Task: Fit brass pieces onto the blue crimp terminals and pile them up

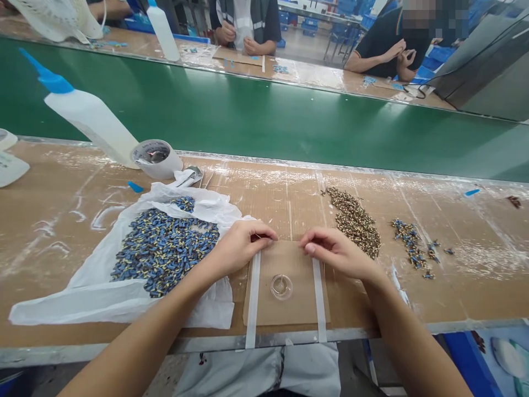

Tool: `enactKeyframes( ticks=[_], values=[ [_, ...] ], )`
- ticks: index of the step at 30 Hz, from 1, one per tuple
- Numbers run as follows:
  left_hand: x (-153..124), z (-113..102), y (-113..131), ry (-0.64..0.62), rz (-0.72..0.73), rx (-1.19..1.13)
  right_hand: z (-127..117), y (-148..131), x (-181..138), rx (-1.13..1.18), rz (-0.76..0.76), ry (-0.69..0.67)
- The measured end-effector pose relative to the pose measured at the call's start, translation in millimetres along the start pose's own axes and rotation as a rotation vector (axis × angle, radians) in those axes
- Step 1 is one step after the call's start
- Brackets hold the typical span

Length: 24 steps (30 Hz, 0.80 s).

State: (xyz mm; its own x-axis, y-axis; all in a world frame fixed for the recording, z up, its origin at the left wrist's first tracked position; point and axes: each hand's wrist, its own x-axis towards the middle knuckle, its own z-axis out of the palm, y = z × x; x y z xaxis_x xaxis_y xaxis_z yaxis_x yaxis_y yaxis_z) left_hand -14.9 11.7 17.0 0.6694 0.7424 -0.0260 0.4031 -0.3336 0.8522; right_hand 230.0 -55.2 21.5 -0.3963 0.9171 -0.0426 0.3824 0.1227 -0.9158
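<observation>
Brown worktop (61, 220) sits by a green belt (264, 116). The left hand (243, 245) and right hand (336, 253) are pinched shut at the top edge of a taped cardboard pad (289, 311). What they pinch is too small to see. Blue parts (165, 248) lie just left.

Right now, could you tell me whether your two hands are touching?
Apart. The head view shows bare cardboard between the left hand and the right hand.

The left hand (242, 245) and right hand (336, 253) rest at the far edge of a cardboard pad (289, 314), fingertips pinched; what they pinch is too small to identify. A clear ring (281, 286) lies on the pad, nearer the person than the fingers. Blue parts (165, 248) on a bag (103, 300) lie left of the left fingers, and brass parts (355, 220) lie just beyond the right fingers.
</observation>
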Motion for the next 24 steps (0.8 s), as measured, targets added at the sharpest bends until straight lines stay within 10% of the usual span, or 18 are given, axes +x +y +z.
enactKeyframes(
  ticks=[5,24],
  values=[
    [2,10,1,-0.028,-0.016,-0.148,25,-7,4,0.021,0.003,-0.217],
    [0,16,-6,0.076,-0.046,0.015,42,-2,5,-0.025,-0.066,-0.185]
  ],
)
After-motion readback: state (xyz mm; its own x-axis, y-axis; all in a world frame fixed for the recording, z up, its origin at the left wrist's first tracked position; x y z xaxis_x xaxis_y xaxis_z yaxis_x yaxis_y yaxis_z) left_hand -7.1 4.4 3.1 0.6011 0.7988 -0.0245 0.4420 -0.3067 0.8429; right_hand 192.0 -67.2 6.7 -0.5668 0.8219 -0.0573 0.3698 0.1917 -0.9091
